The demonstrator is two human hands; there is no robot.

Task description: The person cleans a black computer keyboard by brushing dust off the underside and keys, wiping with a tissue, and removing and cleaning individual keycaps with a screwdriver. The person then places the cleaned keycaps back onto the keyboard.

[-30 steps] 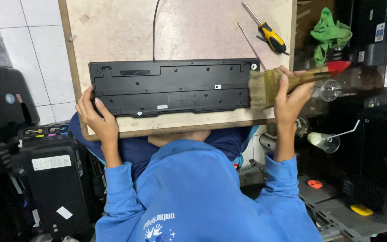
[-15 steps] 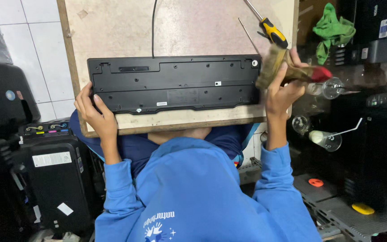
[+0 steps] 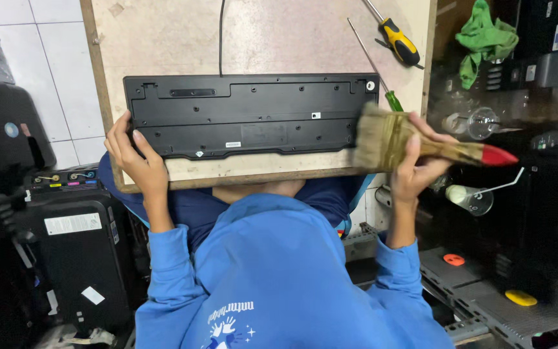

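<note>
- Left hand (image 3: 138,165): grip closed over the lower left corner of the black plastic keyboard (image 3: 247,116), thumb on top, fingers wrapped round the edge.
- The keyboard lies underside up on the worn pale board surface with a wooden frame (image 3: 279,39); its thin black cable (image 3: 220,35) runs from the far edge, away from the person.
- Right hand (image 3: 421,169): grip clamped round the wooden handle of a wide flat paintbrush with tan bristles and a red handle tip (image 3: 421,145).
- The bristles project from this grip toward the keyboard and lie against its right end, at the near right corner; the red tip points the opposite way, out past the surface edge.
- Beyond the right grip, on the surface: a yellow-and-black-handled screwdriver (image 3: 400,44) and a slim screwdriver with a green handle (image 3: 382,77), the green handle just beside the bristles.
- Outward of the right grip, off the surface: a crumpled green cloth (image 3: 482,39) and a clear glass funnel-like vessel (image 3: 469,197).
- Outward of the left grip: a black printer-type machine (image 3: 75,245) on the floor side.
- The person wears a blue long-sleeved top (image 3: 272,278).
</note>
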